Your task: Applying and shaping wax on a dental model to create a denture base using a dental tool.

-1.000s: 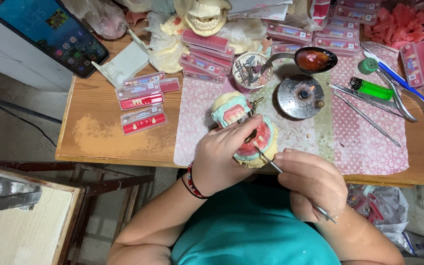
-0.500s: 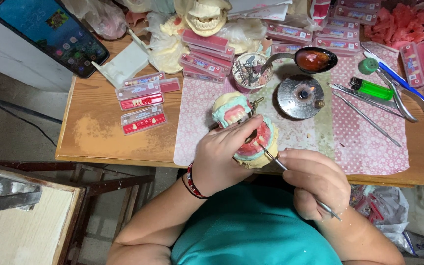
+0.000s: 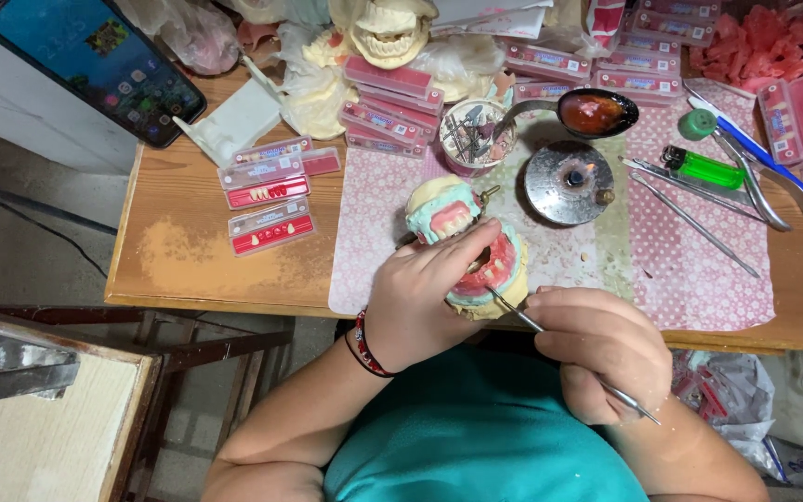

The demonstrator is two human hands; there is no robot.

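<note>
bare wood [image 3: 178,256] left free, burner [image 3: 570,181], tool cup [image 3: 476,135] crowd behind hands

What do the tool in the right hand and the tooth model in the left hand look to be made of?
The tool in the right hand looks like bare metal: thin, grey and shiny. The model in the left hand seems to be matte cream plaster at the base, with glossy pink, probably wax, around the teeth.
</note>
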